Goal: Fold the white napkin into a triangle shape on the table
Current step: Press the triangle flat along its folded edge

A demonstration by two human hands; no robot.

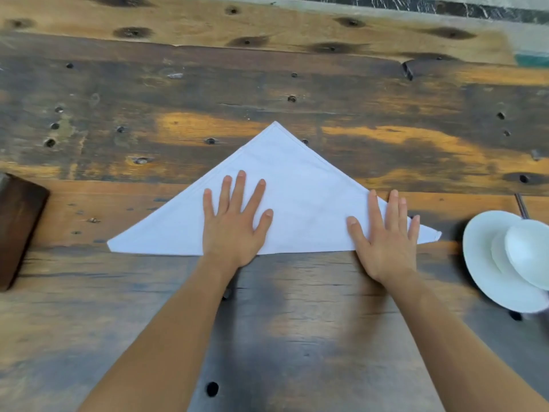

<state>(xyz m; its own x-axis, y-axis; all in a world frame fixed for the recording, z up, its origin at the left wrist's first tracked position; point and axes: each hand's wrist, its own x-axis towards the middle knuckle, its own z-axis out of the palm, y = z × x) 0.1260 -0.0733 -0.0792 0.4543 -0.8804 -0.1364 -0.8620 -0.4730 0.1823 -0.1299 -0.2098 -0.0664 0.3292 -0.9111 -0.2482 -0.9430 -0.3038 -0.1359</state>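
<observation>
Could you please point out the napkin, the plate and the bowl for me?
napkin (pixel 285 185): head view, upper middle of the folded cloth.
plate (pixel 481 257): head view, bare left rim.
bowl (pixel 528 251): head view, its outer side.

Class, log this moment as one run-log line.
napkin: triangle, flat | left hand: open, pressing | right hand: open, pressing | plate: right
</observation>
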